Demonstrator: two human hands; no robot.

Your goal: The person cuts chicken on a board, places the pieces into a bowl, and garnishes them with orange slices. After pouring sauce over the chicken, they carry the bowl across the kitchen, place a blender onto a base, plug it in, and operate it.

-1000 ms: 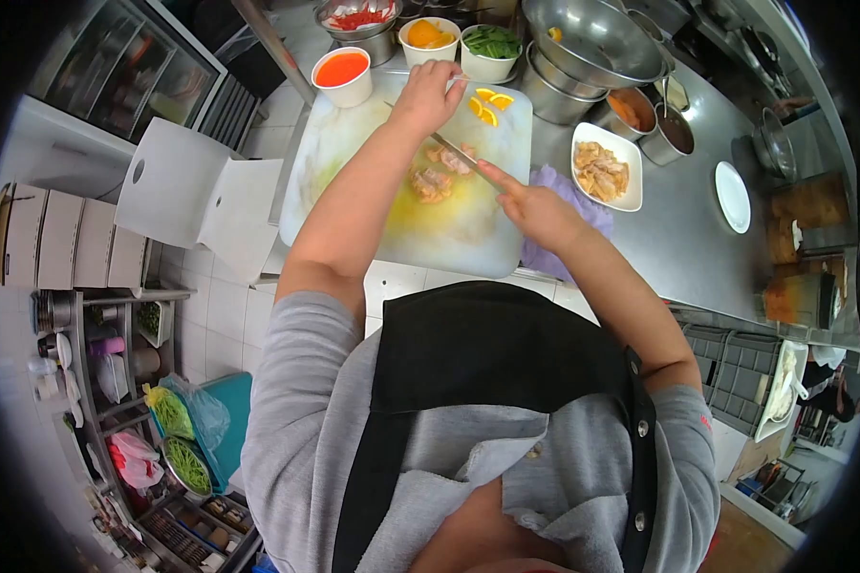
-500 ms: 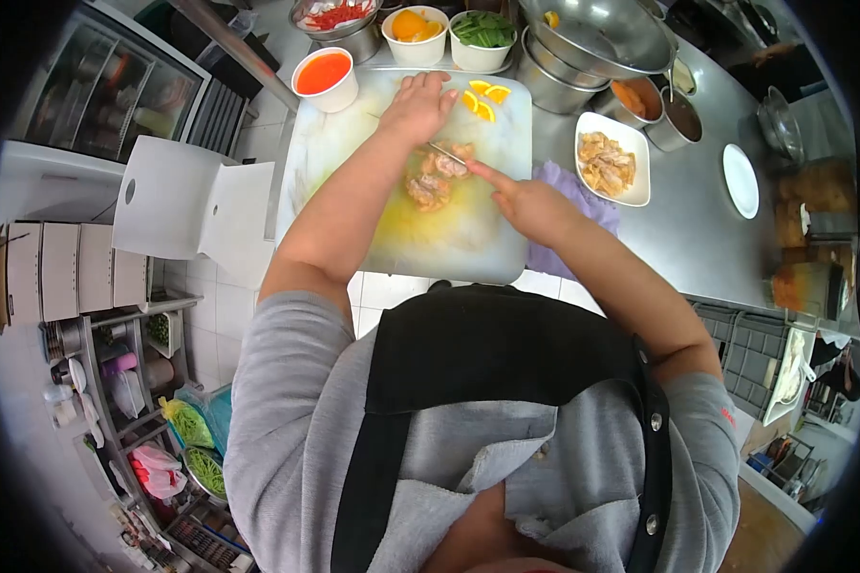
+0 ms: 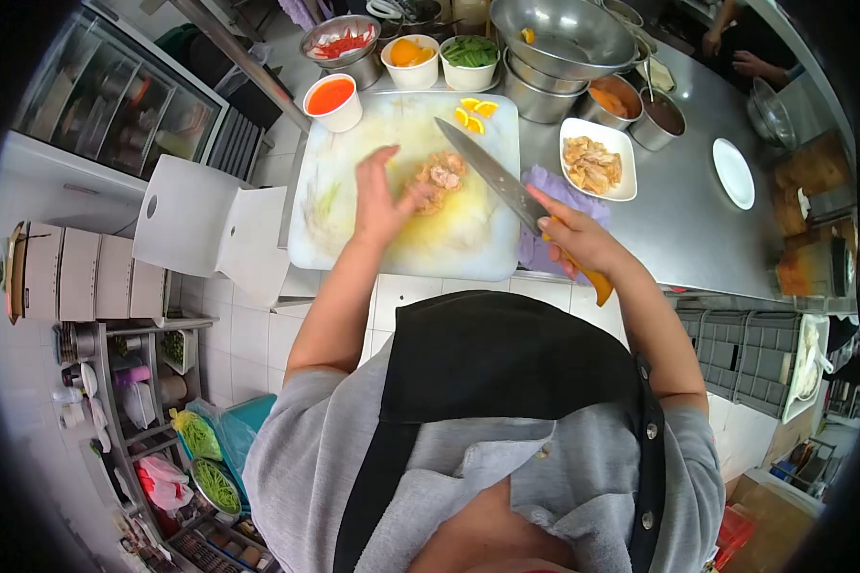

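My right hand (image 3: pixel 583 237) grips a large kitchen knife (image 3: pixel 495 174) by its yellow-orange handle, the blade slanting up and left over the board's right side. On the white cutting board (image 3: pixel 330 239) lies a small heap of cut pale meat, perhaps chicken (image 3: pixel 445 174), with a wet yellow stain below it. My left hand (image 3: pixel 380 205), slightly blurred, is open beside the heap, with thumb and fingers spread and the thumb side at the meat's left edge. Several orange wedges (image 3: pixel 476 113) rest near the board's top right corner.
Behind the board stand tubs of red liquid (image 3: pixel 334 102), orange pieces (image 3: pixel 411 62) and green leaves (image 3: pixel 470 62). Steel bowls (image 3: pixel 564 38) are stacked behind. To the right are a square dish of meat (image 3: pixel 597 160), a purple cloth (image 3: pixel 537 250) and a white plate (image 3: pixel 733 174). Another person's hands (image 3: pixel 750 65) show far right.
My left hand has come off the board's upper part, down and left beside the meat. My right hand has drawn the knife right and toward me, off the meat.
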